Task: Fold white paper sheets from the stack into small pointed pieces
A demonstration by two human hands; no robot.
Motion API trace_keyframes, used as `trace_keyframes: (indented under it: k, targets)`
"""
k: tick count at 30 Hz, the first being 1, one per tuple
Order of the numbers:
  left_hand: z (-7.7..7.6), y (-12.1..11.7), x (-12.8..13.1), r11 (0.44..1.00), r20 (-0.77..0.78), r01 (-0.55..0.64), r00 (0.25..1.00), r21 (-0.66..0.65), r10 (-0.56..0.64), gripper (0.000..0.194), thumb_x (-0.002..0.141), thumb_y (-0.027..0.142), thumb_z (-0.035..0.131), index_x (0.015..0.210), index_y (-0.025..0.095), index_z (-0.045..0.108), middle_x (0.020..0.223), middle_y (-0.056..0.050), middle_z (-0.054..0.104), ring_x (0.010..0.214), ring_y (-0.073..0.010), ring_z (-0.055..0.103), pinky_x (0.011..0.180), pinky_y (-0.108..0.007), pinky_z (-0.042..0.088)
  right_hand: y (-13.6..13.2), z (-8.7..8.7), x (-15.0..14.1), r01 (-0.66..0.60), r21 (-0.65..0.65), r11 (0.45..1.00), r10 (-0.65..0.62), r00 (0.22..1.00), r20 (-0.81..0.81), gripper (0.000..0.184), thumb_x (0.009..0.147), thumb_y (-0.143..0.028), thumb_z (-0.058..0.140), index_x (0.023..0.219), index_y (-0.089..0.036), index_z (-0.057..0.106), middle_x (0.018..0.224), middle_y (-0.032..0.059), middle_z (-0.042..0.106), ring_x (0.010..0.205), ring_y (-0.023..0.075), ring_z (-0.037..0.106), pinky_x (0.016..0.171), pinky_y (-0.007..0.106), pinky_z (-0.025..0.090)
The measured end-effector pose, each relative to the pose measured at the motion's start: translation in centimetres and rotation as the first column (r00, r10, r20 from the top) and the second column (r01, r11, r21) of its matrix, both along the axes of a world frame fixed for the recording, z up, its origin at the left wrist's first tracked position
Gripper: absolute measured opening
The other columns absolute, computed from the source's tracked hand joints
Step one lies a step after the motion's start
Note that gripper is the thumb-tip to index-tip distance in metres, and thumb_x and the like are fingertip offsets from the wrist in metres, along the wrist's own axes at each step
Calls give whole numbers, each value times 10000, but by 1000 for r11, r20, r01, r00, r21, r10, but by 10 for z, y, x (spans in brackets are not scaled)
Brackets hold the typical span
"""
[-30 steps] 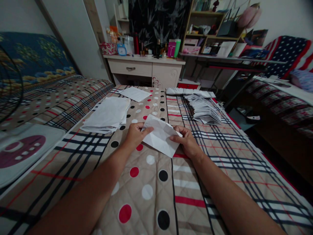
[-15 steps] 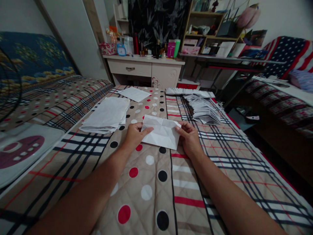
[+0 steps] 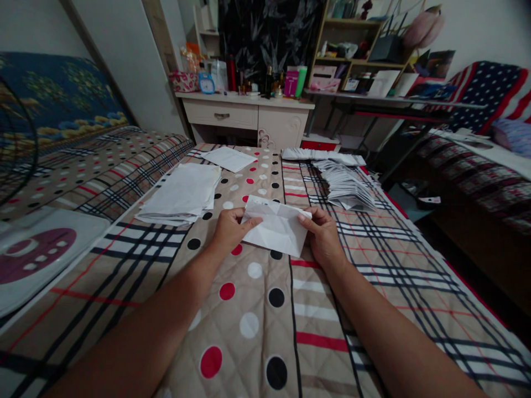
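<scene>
A creased sheet of white paper is held between my two hands, just over the middle of the patterned bedspread. My left hand pinches its left edge, thumb on top and fingers beneath. At the upper right corner my right hand grips the paper in the same way. Fold lines cross the sheet, and its upper edge is partly bent over. To the left lies a stack of white paper. A fanned row of folded papers sits to the right.
A single white sheet lies beyond the stack. A long white folded bundle rests near the bed's far edge. A white plastic-like item with a purple print is at the far left. Past the bed stands a dresser.
The right side of the paper has tilted and its upper right edge is bent over a little more. Both hands keep their hold and have barely moved.
</scene>
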State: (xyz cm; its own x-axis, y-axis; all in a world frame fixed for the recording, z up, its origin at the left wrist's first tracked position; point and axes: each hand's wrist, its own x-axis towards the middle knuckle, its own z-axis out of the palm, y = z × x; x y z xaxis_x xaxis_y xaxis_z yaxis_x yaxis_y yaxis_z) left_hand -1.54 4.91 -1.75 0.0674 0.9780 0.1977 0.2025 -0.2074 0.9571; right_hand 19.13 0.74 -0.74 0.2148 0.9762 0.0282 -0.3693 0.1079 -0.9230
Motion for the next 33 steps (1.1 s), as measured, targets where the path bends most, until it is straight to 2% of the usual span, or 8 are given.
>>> trace_keyframes:
  k: [6, 12, 19, 22, 24, 26, 29, 33]
  targets:
    - [1, -1, 0, 999, 44, 13, 999, -32, -12, 246, 617, 360, 808, 728, 148, 751, 752, -58, 748, 628, -170, 636, 544, -253, 479, 3, -1, 1, 127, 10, 992, -127, 991, 50, 337, 528, -287, 865, 679, -215, 572, 613, -50, 606, 535, 112, 521, 515, 239, 416]
    - [-1, 3, -1, 995, 244, 33, 970, -91, -10, 341, 590, 409, 824, 724, 129, 683, 709, -22, 699, 601, -136, 615, 546, -223, 456, 4, -3, 1, 103, -10, 995, -102, 993, 60, 348, 517, -261, 879, 695, -205, 586, 598, -50, 620, 520, 99, 528, 505, 225, 403]
    - [2, 2, 0, 997, 340, -16, 939, -80, 42, 497, 629, 319, 795, 1048, 171, 573, 748, -8, 698, 625, -152, 659, 580, -238, 504, 2, -4, 0, 112, 36, 993, -118, 970, 213, 318, 607, -301, 834, 841, -229, 631, 687, -24, 666, 593, 146, 594, 563, 268, 462]
    - [1, 3, -3, 998, 187, -58, 981, 13, 54, 430, 725, 262, 709, 1123, 174, 576, 768, -20, 688, 644, -156, 653, 577, -245, 503, 3, -8, 0, 118, 91, 989, -142, 931, 337, 205, 684, -301, 771, 835, -225, 656, 741, 2, 683, 647, 161, 612, 590, 275, 465]
    - [1, 2, -5, 984, -42, -93, 994, 150, 101, 331, 751, 193, 666, 1081, 176, 636, 877, -55, 692, 745, -175, 660, 662, -290, 534, 4, -12, 0, 122, 122, 985, -163, 889, 427, 135, 709, -285, 741, 796, -216, 665, 745, 11, 682, 662, 164, 611, 593, 273, 453]
    - [2, 0, -6, 948, -313, -53, 937, 315, 157, 291, 740, 143, 670, 1025, 198, 695, 1080, -90, 670, 958, -227, 643, 854, -379, 532, 6, -16, 1, 139, 132, 981, -187, 846, 499, 97, 719, -275, 721, 771, -208, 674, 729, 16, 676, 649, 165, 600, 580, 273, 434]
    - [1, -8, 1, 888, -565, 163, 816, 430, 124, 260, 782, 169, 669, 1031, 218, 726, 1292, -97, 595, 1210, -279, 532, 1065, -458, 416, 8, -20, 3, 182, 117, 976, -216, 809, 547, 90, 708, -268, 709, 761, -201, 680, 705, 22, 672, 619, 168, 585, 564, 279, 418]
    - [-3, -25, 23, 793, -708, 549, 668, 265, -226, 460, 918, 375, 545, 1335, 184, 556, 1487, -122, 454, 1383, -242, 402, 1147, -425, 333, 8, -19, 4, 190, 117, 975, -222, 777, 589, 85, 715, -266, 689, 763, -197, 682, 711, 28, 681, 613, 168, 584, 569, 284, 427]
